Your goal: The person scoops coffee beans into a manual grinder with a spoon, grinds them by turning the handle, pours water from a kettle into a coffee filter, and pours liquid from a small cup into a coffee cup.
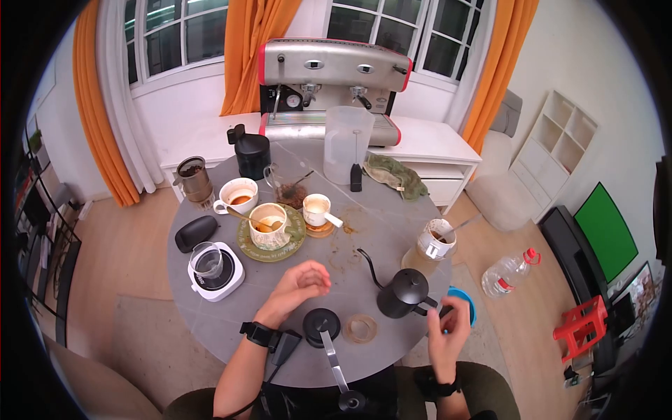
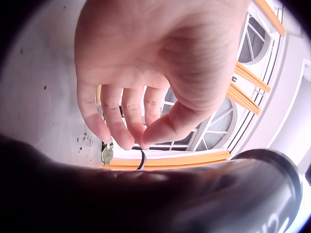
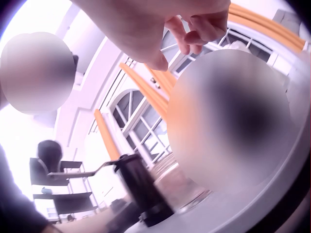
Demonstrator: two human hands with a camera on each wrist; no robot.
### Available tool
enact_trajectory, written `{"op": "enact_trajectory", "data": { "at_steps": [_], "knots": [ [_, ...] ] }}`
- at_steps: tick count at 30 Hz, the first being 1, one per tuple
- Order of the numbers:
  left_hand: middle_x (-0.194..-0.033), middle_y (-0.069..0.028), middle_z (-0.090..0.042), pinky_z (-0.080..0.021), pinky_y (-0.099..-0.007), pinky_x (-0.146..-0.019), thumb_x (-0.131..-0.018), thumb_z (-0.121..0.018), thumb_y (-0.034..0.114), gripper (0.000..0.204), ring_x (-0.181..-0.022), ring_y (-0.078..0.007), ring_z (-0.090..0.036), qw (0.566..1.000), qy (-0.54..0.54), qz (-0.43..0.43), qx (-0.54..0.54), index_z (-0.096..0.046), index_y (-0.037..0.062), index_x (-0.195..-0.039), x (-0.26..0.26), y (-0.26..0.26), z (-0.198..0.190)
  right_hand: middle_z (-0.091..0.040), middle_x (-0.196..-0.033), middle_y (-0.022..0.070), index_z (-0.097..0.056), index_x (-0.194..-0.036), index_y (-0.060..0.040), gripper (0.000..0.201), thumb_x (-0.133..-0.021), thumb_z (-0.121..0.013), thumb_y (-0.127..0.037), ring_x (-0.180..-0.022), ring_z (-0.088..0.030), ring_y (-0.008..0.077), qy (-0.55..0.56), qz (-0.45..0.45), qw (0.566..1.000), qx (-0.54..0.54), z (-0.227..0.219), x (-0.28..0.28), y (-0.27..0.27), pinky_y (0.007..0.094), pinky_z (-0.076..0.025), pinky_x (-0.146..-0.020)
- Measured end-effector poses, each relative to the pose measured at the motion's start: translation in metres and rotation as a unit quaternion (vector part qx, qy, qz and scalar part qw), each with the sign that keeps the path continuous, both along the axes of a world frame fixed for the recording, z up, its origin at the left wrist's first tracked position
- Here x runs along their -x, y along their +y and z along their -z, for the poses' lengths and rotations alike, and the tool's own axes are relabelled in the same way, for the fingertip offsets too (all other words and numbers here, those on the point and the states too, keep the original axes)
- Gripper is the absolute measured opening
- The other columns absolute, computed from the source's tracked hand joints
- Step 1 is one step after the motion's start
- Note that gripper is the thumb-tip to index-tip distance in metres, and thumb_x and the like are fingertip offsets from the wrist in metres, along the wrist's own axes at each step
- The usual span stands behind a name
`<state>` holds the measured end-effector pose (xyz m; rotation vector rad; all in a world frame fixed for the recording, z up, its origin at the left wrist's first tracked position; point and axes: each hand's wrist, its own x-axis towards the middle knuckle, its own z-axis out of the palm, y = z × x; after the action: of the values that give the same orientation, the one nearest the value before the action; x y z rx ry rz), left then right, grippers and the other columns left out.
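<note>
The left hand point(image 1: 302, 283) hovers above the round grey bench point(image 1: 392, 210), its fingers point(image 2: 124, 126) loosely curled and hanging down with the thumb close to them; this grip pinches nothing, and the left wrist view shows open air between the fingertips. Just below and to the right of it on the bench lies the black portafilter point(image 1: 322, 327), its round basket apart from the hand and its handle running toward the person. Beside the basket sits a clear ring point(image 1: 360, 328). The right hand point(image 1: 450, 329) hangs at the bench's near right edge, fingers bent inward, just beside the handle of the black gooseneck kettle point(image 1: 402, 292); whether it touches the handle cannot be told, and its grip holds nothing that shows in the right wrist view. The kettle stands upright between the 2 hands, spout pointing away from the person. A blue lid point(image 1: 467, 302) peeks out behind the right hand. Farther back stand a white scale with a glass point(image 1: 213, 269), a green plate bearing a cup point(image 1: 269, 225), 2 more cups point(image 1: 238, 194), a black grinder point(image 1: 252, 154), a clear jug point(image 1: 348, 143) and a green cloth point(image 1: 395, 175), before a red and silver espresso machine point(image 1: 334, 77).
</note>
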<state>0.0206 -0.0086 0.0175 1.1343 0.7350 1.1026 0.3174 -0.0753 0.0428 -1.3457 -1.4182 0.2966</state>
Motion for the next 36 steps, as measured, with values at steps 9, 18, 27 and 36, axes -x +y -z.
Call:
{"op": "enact_trajectory", "data": {
  "at_steps": [9,18,27,36],
  "knots": [
    [-0.093,-0.0055,-0.060,-0.049,-0.0271,-0.083,-0.079,-0.061,-0.007,0.024,-0.088,-0.0134,-0.059,1.000,0.005,-0.009,0.001,-0.054,0.0038,-0.099,0.000,-0.001,0.001,-0.053,-0.066,-0.0011,-0.051,-0.074,-0.0055,0.028,-0.096,-0.056,-0.023,-0.049,-0.042,0.0046,0.263,-0.144,0.931,0.207,0.030,-0.019,0.022,0.0216,-0.031,-0.045],
    [-0.093,-0.0053,-0.060,-0.049,-0.0272,-0.083,-0.079,-0.060,-0.007,0.024,-0.088,-0.0135,-0.059,1.000,0.003,-0.008,0.007,-0.054,0.0042,-0.099,0.000,0.000,0.002,-0.045,-0.062,-0.0029,-0.045,-0.069,-0.0090,0.031,-0.095,-0.056,-0.021,-0.049,-0.039,0.0045,0.309,-0.154,0.925,0.160,0.015,-0.025,0.023,0.0205,-0.029,-0.045],
    [-0.094,-0.0051,-0.060,-0.050,-0.0276,-0.083,-0.079,-0.061,-0.007,0.023,-0.089,-0.0134,-0.060,1.000,0.003,-0.009,0.005,-0.054,0.0043,-0.098,-0.001,0.000,0.002,-0.040,-0.062,-0.0060,-0.049,-0.075,-0.0129,0.028,-0.096,-0.054,-0.031,-0.048,-0.031,0.0020,0.255,-0.096,0.961,0.051,-0.083,-0.081,0.012,0.0192,-0.021,-0.041],
    [-0.093,-0.0054,-0.060,-0.049,-0.0270,-0.082,-0.078,-0.061,-0.008,0.024,-0.088,-0.0131,-0.060,1.000,-0.012,-0.009,0.003,-0.054,0.0043,-0.098,-0.001,0.000,0.003,-0.040,-0.061,-0.0066,-0.051,-0.073,-0.0116,0.030,-0.096,-0.055,-0.031,-0.046,-0.029,0.0001,0.150,-0.032,0.985,0.077,-0.113,-0.123,0.021,0.0181,-0.019,-0.041]
  ]
}}
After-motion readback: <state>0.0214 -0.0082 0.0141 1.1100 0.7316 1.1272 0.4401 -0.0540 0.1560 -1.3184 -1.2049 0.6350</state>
